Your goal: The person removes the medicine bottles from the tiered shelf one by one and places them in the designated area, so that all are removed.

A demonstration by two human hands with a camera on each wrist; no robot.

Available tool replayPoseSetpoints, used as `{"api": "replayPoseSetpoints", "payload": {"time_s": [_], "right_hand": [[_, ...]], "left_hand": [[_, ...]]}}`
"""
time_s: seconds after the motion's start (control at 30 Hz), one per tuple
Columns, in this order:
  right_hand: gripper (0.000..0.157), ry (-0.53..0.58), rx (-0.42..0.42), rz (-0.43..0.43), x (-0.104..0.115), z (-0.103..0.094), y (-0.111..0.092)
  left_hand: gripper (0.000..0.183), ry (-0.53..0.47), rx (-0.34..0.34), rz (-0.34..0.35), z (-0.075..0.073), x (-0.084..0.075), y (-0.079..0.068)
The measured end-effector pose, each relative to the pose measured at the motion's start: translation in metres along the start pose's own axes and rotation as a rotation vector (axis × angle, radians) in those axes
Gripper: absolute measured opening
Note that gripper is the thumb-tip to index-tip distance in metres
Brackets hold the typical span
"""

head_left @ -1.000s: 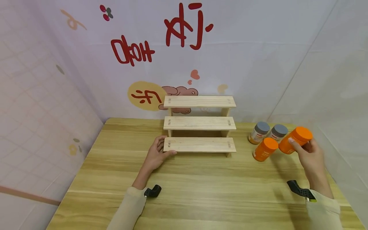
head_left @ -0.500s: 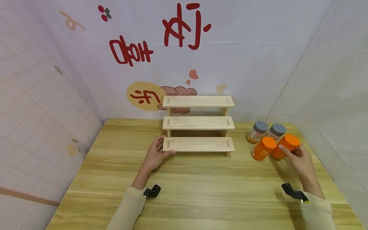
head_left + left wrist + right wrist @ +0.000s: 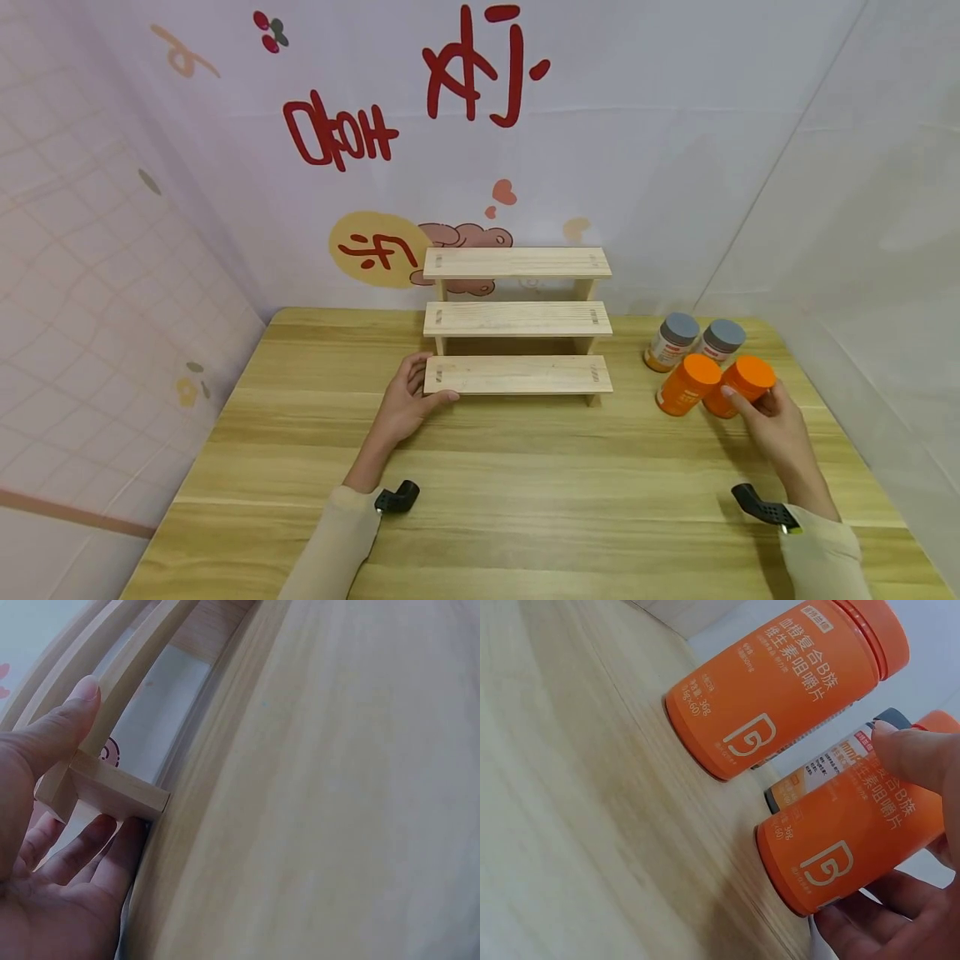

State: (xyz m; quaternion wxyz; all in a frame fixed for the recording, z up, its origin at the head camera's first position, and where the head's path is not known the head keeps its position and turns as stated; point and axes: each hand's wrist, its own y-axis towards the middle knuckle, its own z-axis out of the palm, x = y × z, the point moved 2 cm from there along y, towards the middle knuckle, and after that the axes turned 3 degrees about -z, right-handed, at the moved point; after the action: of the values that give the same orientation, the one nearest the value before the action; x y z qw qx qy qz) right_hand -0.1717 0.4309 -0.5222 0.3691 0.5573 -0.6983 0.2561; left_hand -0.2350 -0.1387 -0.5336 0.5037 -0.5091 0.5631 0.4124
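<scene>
At the table's right my right hand grips an orange vitamin bottle, thumb on the near side and fingers on the far side. The bottle is upright, its base at the tabletop. Just left of it stands a second orange bottle with the same label. Behind them are two grey-capped bottles, the left one and the right one, partly hidden. My left hand holds the left end of the lowest step of a three-tier wooden shelf; its thumb lies on the step's front edge, fingers beside the support.
The wood-grain table runs up to a printed cloth backdrop behind the shelf. A cloth side wall stands close by the right hand. Both wrists carry black camera mounts, the left mount and the right mount.
My right hand has brought the orange bottle left and down to the tabletop, beside the other orange bottle. The left hand stays on the shelf's step.
</scene>
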Motion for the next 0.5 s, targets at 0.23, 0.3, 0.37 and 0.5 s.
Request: {"api": "replayPoseSetpoints", "payload": {"time_s": [0.23, 0.3, 0.37, 0.5], "right_hand": [[0.059, 0.006, 0.022, -0.027, 0.001, 0.001, -0.001], [0.063, -0.006, 0.023, -0.042, 0.005, 0.0, -0.003], [0.071, -0.01, 0.024, -0.062, 0.012, -0.002, -0.007], [0.082, -0.011, 0.012, -0.09, 0.027, -0.008, -0.016]], "left_hand": [[0.094, 0.0, 0.017, -0.017, -0.003, -0.001, -0.001], [0.102, 0.019, 0.037, -0.021, -0.006, -0.002, -0.002], [0.107, 0.035, 0.045, -0.025, -0.01, -0.005, -0.004], [0.101, 0.098, 0.03, -0.033, -0.022, -0.011, -0.015]]}}
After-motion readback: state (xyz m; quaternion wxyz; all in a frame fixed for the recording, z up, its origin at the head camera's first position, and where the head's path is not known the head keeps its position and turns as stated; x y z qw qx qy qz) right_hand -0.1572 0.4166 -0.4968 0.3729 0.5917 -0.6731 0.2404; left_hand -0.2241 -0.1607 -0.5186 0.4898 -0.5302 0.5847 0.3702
